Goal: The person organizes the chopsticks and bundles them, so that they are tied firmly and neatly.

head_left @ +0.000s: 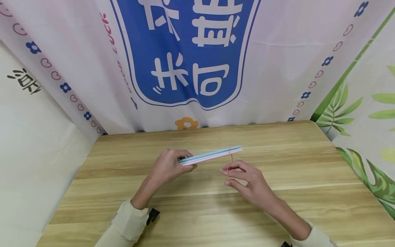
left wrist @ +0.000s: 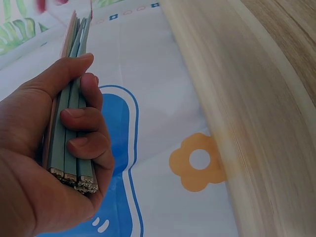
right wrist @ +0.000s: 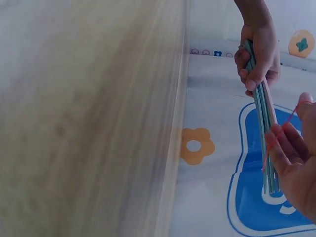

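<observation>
My left hand (head_left: pixel 169 166) grips a bundle of slim pastel chopsticks (head_left: pixel 211 155), blue, green and pink, near one end. Their squared, speckled ends stick out below the palm in the left wrist view, and the fingers wrap around the shafts (left wrist: pixel 71 116). The bundle points to the right, held up over the table. Round its far end passes a thin red rubber band (head_left: pixel 232 157), pulled down toward my right hand (head_left: pixel 254 183). That hand's thumb and fingers are apart, with the band (right wrist: pixel 291 116) stretched across them in the right wrist view.
Beneath both hands lies a wood-grain table (head_left: pixel 197 212). A white cloth with a blue printed panel (head_left: pixel 188 51) hangs along its back edge. At the right is a leaf-patterned cloth (head_left: pixel 367 120); a pale cloth (head_left: pixel 34 137) is at the left.
</observation>
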Tool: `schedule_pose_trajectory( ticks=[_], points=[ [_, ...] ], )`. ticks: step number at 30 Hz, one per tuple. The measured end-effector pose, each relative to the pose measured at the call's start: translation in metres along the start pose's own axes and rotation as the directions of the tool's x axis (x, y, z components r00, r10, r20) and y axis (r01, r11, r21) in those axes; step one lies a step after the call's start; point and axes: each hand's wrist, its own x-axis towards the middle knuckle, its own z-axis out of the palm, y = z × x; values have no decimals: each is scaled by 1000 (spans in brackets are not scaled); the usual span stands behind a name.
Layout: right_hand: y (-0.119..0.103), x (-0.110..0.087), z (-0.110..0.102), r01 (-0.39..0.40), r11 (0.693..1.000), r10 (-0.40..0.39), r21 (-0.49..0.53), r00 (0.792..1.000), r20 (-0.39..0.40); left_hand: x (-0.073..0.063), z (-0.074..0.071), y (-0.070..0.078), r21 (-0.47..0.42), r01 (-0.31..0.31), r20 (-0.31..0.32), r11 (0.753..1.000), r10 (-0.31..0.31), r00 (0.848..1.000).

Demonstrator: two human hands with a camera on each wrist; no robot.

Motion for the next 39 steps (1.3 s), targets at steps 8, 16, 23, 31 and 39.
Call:
schedule_pose_trajectory(
  ticks=[8, 16, 23, 31, 39],
  points=[
    [-17, -2, 3, -56, 995, 56, -84, 998, 2, 0, 0, 2, -17, -6, -8, 1000, 6, 1000],
    [-32, -6, 9, -466, 752, 488, 467, 869, 82, -1, 2, 7, 93, -59, -94, 994, 67, 993],
    [-40, -6, 18, -537, 509, 541, 673, 807, 235, -3, 2, 11, 98, -100, -118, 990, 111, 987],
    [-24, 0, 11, -447, 380, 592, 810, 790, 159, -4, -3, 10, 51, -131, -98, 990, 136, 986],
    [-1, -1, 6, -303, 229, 522, 925, 840, 146, -5, -6, 7, -10, -185, -77, 983, 183, 980]
  ],
)
